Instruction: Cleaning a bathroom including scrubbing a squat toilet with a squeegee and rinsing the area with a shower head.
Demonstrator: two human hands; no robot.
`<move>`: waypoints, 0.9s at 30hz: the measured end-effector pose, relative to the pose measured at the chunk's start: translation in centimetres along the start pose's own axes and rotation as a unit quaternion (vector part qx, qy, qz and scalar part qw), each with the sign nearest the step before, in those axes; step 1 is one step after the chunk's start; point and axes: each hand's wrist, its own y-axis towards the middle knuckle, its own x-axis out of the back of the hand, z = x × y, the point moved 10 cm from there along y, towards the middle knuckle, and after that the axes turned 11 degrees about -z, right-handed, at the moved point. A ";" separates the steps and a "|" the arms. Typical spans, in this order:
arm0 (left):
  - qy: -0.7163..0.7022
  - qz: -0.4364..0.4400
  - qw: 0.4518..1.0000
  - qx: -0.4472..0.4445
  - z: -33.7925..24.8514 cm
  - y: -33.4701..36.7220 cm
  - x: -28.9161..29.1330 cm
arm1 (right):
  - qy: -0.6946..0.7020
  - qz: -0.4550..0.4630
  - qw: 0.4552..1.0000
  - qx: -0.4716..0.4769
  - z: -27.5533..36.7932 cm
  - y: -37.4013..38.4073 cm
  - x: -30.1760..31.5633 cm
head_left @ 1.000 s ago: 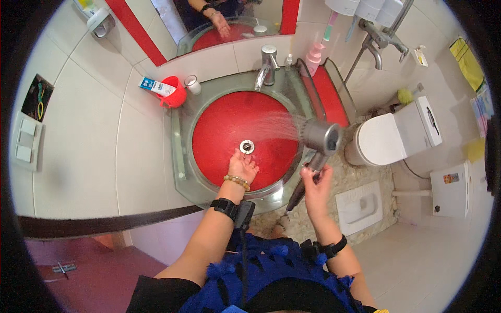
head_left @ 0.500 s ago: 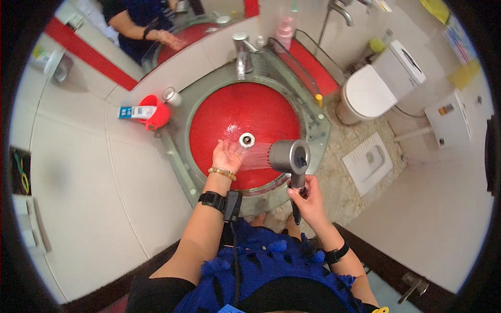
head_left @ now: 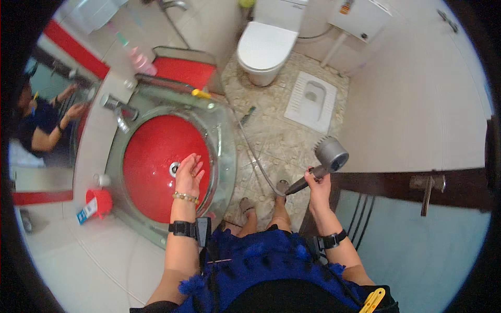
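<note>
My right hand [head_left: 319, 189] is wrapped round the handle of a grey hand shower [head_left: 331, 154], held up over the tiled floor to the right of the sink. A grey hose [head_left: 254, 156] runs from the bottom of its handle toward the sink's side. No spray can be made out from its head. Over the red sink bowl [head_left: 151, 141] hangs my left hand [head_left: 189, 175], empty and palm up, with the fingers apart and slightly curled. The drain [head_left: 175, 169] is just beside it, and the metal tap [head_left: 120, 112] stands on the greenish glass rim farther back.
A red cup [head_left: 99, 203] with a tube in it sits at the sink's left. Behind the sink are a pink bottle [head_left: 140, 60] and a red shelf [head_left: 185, 73]. A toilet [head_left: 267, 49] and squat pan [head_left: 311, 102] lie beyond; a door handle [head_left: 427, 194] is at right.
My view has turned to the right. The hand shower has swung away from the sink to the right, and its spray over my left hand no longer shows. My left hand stays over the bowl.
</note>
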 end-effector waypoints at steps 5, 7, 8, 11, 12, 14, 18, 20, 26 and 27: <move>0.014 0.062 0.998 0.015 0.4 -2.2 -4.0 | 0.034 -0.167 0.970 -0.173 -5.2 2.8 9.4; 0.034 0.078 0.996 0.016 0.8 -2.6 -4.5 | 0.083 -0.184 0.959 -0.199 -6.7 3.2 11.8; 0.048 0.084 0.995 0.017 1.0 -2.6 -4.6 | 0.126 -0.193 0.946 -0.227 -7.7 3.3 12.7; 0.061 0.086 0.994 0.027 1.3 -3.3 -4.9 | 0.168 -0.165 0.943 -0.235 -8.6 4.1 13.5; 0.072 0.074 0.994 0.031 1.5 -3.3 -4.6 | 0.180 -0.147 0.942 -0.241 -8.7 4.2 13.2; 0.070 0.081 0.993 0.039 1.6 -3.3 -4.5 | 0.180 -0.142 0.946 -0.229 -8.7 5.0 12.7; 0.066 0.090 0.992 0.053 1.7 -3.3 -4.2 | 0.204 -0.132 0.943 -0.227 -7.4 6.8 10.0; 0.062 0.096 0.992 0.053 1.9 -3.0 -4.0 | 0.191 -0.133 0.947 -0.222 -6.9 7.3 8.9; 0.080 0.056 0.994 0.052 2.2 -2.9 -3.0 | 0.060 -0.138 0.958 -0.244 -7.8 6.8 6.6; 0.075 0.052 0.994 0.054 2.3 -2.8 -2.9 | 0.060 -0.134 0.959 -0.242 -7.8 6.7 6.3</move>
